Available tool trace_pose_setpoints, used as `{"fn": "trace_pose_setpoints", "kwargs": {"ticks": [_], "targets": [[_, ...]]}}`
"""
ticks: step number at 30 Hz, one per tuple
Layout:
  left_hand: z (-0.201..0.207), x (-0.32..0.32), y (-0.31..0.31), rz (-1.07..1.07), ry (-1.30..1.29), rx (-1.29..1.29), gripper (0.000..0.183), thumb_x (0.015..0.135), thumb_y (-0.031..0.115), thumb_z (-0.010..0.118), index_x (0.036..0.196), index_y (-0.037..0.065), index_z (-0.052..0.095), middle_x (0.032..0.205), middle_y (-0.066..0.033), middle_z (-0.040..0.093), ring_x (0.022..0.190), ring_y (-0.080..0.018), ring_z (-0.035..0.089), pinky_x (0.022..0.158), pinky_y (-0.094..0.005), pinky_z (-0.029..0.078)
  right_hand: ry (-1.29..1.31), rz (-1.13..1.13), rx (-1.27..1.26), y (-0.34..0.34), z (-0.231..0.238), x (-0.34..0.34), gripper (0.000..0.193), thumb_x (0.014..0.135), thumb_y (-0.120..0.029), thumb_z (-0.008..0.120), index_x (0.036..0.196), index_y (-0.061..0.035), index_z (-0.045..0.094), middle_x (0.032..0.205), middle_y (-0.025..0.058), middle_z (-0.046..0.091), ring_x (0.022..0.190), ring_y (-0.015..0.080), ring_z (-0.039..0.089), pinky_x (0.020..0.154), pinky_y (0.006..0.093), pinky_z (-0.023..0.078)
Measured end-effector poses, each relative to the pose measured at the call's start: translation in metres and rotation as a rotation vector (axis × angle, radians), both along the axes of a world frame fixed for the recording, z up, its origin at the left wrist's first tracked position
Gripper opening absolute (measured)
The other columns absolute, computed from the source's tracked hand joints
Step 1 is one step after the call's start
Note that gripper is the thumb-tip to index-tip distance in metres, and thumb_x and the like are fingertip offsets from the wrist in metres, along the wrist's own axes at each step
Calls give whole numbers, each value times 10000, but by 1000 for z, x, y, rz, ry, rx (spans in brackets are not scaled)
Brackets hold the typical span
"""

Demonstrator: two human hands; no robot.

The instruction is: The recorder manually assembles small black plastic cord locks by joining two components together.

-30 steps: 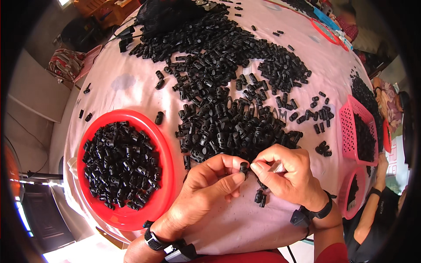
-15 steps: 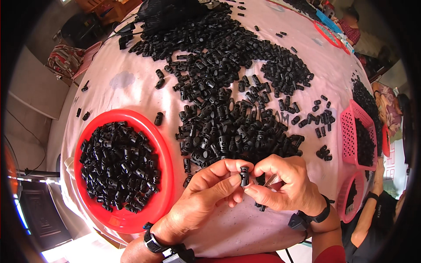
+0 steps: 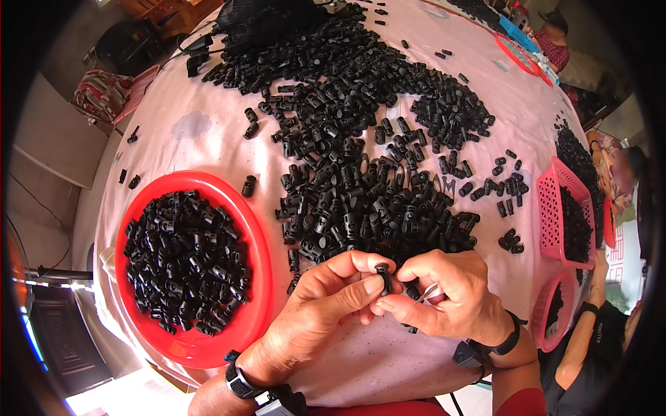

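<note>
A small black cord lock point(image 3: 383, 272) is pinched between the thumb and index finger of my left hand point(image 3: 340, 295). Close beside it, my right hand point(image 3: 451, 295) is closed around a thin, shiny metal-looking piece point(image 3: 428, 292), whose exact kind I cannot make out. Its thumb tip comes very near the left fingers. Just beyond both hands lies a large pile of similar black cord locks point(image 3: 354, 201), and a few more show beneath the right hand. A round red basin point(image 3: 262, 277) full of black cord locks stands to the left.
A pink cloth point(image 3: 201, 149) with scattered loose pieces covers the table. At the right edge stand a pink basket point(image 3: 551, 208) and a pink round container point(image 3: 540, 322) with black pieces. A black bag point(image 3: 267, 24) lies at the far end. Other people sit right and far right.
The cord lock in my left fingers has tilted. My right thumb has moved slightly left toward it, and the shiny piece has turned a little. The view has shifted slightly.
</note>
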State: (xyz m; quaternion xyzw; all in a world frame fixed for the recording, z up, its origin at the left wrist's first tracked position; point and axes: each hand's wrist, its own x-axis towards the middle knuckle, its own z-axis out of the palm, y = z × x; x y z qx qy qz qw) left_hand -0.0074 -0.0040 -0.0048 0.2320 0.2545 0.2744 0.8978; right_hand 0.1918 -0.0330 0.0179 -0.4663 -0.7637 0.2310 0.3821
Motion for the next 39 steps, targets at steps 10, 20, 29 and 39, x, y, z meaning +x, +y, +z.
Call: {"fn": "trace_pose_setpoints", "kwargs": {"ticks": [10,20,29,39], "targets": [[2,-1,1,11,66,14,177,988,191,567,1099,62,613,962,-68,680,790,-115,601,711,-250,468,-2,27,97,2,-1,-2,319,789,-137,781,1042,6,647,702,48,672,449,72,554,404,213,414],[4,-2,1,67,91,-19,205,999,214,564,1149,76,581,948,-18,656,809,-82,602,719,-220,479,63,75,-262,-2,10,6,247,841,-31,686,1079,4,629,801,92,707,640,166,713,550,253,555],[5,-3,3,6,51,-37,185,987,202,585,1125,79,596,987,-19,654,811,-73,587,742,-222,480,137,-11,-336,-3,13,5,180,873,-6,657,1049,10,623,781,68,718,676,54,674,580,200,529],[3,-1,2,-33,75,7,176,966,179,621,1102,71,591,958,-15,648,795,-64,576,744,-219,477,195,27,-339,-4,6,5,161,881,-4,646,1036,26,613,803,106,729,735,109,711,614,213,547]]}}
